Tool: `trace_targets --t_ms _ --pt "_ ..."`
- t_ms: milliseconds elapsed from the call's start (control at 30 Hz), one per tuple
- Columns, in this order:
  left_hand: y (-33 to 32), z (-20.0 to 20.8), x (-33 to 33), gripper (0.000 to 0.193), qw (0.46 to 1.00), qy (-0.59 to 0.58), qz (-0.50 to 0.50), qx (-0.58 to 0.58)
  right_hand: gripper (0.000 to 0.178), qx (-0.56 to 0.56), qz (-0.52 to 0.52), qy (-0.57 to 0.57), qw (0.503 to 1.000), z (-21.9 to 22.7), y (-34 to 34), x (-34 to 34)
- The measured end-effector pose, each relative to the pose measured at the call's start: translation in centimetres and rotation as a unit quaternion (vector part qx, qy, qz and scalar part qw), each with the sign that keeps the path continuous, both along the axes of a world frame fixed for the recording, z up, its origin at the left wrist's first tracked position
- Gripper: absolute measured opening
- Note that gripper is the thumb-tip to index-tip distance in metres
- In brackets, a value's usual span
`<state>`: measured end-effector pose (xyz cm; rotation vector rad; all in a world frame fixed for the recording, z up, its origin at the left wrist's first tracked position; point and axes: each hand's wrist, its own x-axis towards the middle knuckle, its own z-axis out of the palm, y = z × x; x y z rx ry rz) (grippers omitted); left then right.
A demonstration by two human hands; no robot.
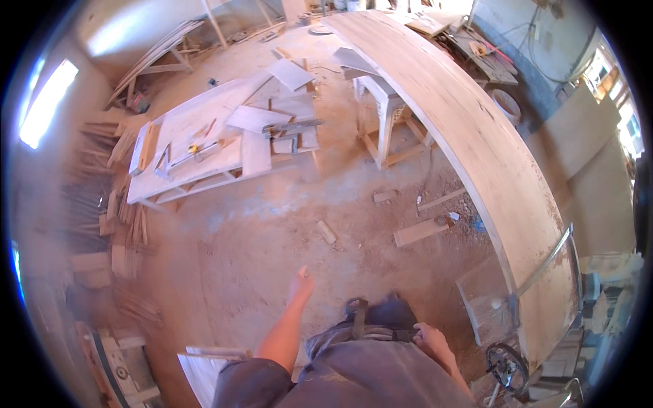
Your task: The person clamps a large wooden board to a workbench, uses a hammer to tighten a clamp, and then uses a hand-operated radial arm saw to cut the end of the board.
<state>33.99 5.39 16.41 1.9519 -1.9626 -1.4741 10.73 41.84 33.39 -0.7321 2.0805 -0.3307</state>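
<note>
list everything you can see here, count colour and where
long plank: one, pale wood, runs from top centre down the right
stool: one, pale wood, under the plank, upper middle
workbench: one, pale, upper left, with boards and small tools on top
wood offcuts: several, light brown, on the dusty floor, centre
stacked strips: many, brown, along the left
bucket: one, whitish, upper right
left hand: empty, fingers loose, over the floor
right hand: at the waist of the grey trousers; fingers curled, grip unclear
</note>
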Motion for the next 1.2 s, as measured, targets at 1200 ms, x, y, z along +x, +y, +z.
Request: trace_targets --t_ms 1200 --pt "-44.7 3.8 -5.4 0.064 0.949 0.096 0.279 0.112 0.045 -0.201 0.217 0.201 0.934 -16.4 -85.5 -24.4"
